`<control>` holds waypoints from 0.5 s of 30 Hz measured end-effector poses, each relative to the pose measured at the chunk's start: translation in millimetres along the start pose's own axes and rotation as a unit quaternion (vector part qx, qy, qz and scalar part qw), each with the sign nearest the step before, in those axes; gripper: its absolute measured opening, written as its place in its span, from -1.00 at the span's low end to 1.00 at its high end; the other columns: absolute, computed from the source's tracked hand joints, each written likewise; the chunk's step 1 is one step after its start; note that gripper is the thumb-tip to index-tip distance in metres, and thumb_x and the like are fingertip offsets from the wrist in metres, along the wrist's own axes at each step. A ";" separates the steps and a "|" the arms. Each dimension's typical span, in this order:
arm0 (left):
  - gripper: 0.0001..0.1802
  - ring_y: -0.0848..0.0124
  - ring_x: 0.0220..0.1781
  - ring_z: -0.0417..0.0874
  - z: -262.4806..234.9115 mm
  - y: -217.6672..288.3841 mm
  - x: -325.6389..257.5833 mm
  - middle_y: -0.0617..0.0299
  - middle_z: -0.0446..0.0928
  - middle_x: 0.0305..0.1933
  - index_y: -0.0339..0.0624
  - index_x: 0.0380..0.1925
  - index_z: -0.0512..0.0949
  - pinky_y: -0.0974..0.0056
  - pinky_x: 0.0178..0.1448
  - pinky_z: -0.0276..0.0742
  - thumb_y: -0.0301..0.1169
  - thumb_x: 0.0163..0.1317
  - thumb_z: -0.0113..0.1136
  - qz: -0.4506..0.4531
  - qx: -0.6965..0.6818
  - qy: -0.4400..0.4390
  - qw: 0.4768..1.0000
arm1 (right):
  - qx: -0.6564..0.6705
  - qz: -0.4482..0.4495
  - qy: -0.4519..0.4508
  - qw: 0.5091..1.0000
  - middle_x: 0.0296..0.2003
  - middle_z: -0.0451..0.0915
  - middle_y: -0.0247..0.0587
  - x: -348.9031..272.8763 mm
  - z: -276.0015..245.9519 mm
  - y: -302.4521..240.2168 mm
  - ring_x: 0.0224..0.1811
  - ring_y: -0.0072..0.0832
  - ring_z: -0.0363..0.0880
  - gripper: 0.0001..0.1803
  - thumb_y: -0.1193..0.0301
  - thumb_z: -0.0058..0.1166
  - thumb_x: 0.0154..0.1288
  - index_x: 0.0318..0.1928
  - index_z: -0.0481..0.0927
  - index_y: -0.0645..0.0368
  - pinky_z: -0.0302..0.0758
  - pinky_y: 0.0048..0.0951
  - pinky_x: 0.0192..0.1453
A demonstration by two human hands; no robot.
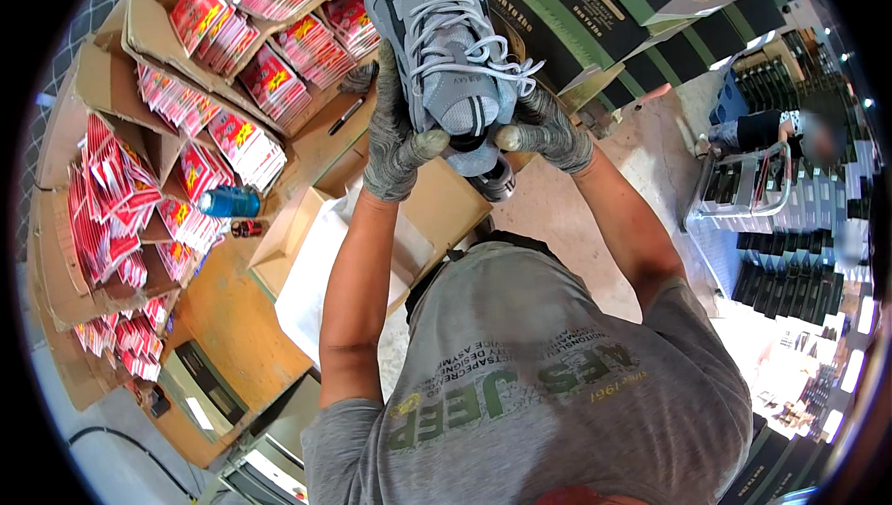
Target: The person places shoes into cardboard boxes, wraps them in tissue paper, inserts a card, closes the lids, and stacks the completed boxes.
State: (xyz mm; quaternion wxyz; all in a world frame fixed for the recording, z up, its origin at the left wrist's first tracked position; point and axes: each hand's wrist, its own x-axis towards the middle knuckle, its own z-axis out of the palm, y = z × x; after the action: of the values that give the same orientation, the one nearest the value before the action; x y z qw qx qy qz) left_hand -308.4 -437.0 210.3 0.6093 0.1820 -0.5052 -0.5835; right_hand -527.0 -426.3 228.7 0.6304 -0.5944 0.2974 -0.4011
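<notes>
A grey lace-up sneaker [446,31] with pale laces is held up between my two hands, its tongue and heel opening toward me. My left hand [395,138], in a grey work glove, closes on the sneaker's left side with the thumb near the heel. My right hand [548,131], gloved likewise, grips the right side, its thumb by the collar. Just below the heel shows part of a dark and white item [494,182], perhaps another shoe; most of it is hidden. Under my left forearm lies an open cardboard box [441,212] with white paper [321,268] hanging out.
Cardboard compartments [149,31] at the left hold stacks of red and white packets [269,82]. A blue bottle [229,202] and a pen [347,115] lie on the wooden table [246,310]. Dark green shoe boxes [595,13] stand beyond. At right, a person [757,131] is by a loaded cart [743,184].
</notes>
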 end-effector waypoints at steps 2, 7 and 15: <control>0.51 0.17 0.50 0.30 4.9 2.6 6.5 0.06 0.22 0.51 0.01 0.60 -0.14 0.07 0.55 0.21 0.06 -0.29 0.64 0.002 -0.002 0.011 1.000 | 0.020 -0.009 -0.012 1.000 0.43 0.30 -0.17 -1.9 -0.4 -8.8 0.51 -0.24 0.19 0.14 0.18 0.54 -0.02 0.52 0.17 0.15 0.05 -0.12 0.59; 0.46 0.18 0.47 0.34 13.3 5.0 14.0 0.08 0.25 0.49 0.00 0.60 -0.10 0.05 0.53 0.25 0.02 -0.27 0.64 0.002 -0.001 -0.003 1.000 | -0.279 -0.145 0.002 0.949 0.45 0.24 -0.21 -5.4 1.5 -18.3 0.52 -0.27 0.15 0.28 0.28 0.62 -0.13 0.55 0.05 0.15 0.05 -0.17 0.60; 0.10 0.28 0.49 0.29 8.8 -30.7 -4.2 0.05 0.23 0.52 -0.26 0.55 0.03 0.20 0.53 0.19 -0.12 0.15 0.47 -0.099 -0.064 0.053 0.992 | 0.019 -0.076 0.201 0.976 0.09 0.60 -0.30 -1.0 37.8 35.7 0.06 -0.51 0.57 -0.23 0.24 0.54 0.07 0.23 0.47 0.25 0.49 -0.36 0.26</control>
State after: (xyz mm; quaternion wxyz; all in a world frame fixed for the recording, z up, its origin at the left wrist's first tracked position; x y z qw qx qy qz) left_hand -331.1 -437.8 187.4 0.5847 0.2231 -0.4133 -0.6615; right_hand -489.9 -407.2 197.7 0.5361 -0.5104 0.3644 -0.5650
